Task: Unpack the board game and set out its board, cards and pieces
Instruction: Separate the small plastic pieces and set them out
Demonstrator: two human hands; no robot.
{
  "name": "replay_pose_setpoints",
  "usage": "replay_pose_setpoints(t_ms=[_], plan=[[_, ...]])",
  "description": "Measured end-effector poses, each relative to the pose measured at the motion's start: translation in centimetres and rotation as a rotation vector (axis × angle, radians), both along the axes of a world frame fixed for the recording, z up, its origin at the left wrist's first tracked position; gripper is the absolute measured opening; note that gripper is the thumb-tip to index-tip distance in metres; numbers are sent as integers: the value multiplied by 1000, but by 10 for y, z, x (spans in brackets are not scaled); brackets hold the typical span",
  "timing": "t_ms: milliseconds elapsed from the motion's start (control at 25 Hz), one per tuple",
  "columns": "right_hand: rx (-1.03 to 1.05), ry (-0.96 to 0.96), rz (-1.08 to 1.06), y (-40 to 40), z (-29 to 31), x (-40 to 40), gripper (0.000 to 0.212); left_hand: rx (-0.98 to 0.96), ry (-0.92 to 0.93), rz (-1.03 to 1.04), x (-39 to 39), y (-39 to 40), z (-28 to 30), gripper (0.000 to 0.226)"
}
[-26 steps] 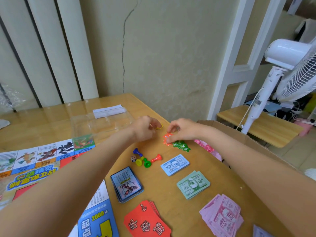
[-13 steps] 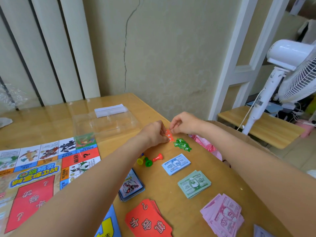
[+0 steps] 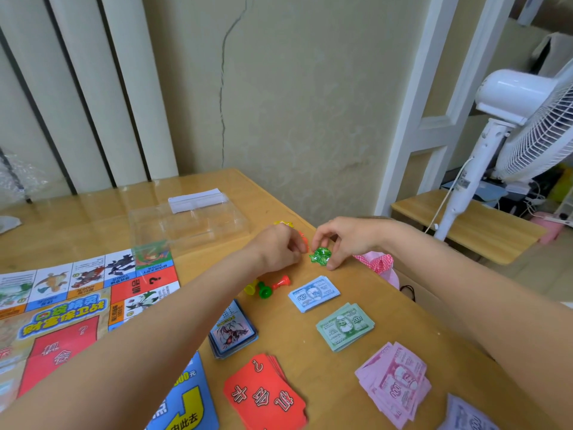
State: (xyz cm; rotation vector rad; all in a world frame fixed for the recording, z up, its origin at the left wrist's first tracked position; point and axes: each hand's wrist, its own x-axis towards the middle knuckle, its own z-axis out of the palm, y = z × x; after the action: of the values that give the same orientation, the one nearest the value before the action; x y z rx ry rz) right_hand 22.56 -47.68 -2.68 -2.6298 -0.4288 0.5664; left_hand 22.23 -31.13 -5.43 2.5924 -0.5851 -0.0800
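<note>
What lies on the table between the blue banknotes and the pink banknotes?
The stack of green banknotes lies between the blue banknotes and the pink banknotes, seen in the head view.

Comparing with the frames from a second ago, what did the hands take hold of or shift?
The right hand moved from the orange plastic tokens to pinch the green star-shaped plastic tokens. The left hand now holds the orange tokens. Blue banknote stack, green banknote stack and pawns stayed put.

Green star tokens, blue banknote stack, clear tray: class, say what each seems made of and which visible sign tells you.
Green star tokens: probably glossy translucent plastic; light glints through the colour. Blue banknote stack: thin matt printed paper; the sheet edges fan slightly. Clear tray: likely thin moulded plastic; the table shows through it, with shiny reflections on its ridges.
</note>
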Motion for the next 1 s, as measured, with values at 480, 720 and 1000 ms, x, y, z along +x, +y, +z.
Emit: replay_pose_setpoints(t_ms=[480,720,1000], plan=[[123,-34,-84,3,1,-4,26,-10,2,10,-5,20,4,25],[92,-35,-105,4,-1,-5,23,45,13,60,-8,26,4,24],[87,-31,-106,1,2,-8,33,31,0,49,-9,15,4,25]])
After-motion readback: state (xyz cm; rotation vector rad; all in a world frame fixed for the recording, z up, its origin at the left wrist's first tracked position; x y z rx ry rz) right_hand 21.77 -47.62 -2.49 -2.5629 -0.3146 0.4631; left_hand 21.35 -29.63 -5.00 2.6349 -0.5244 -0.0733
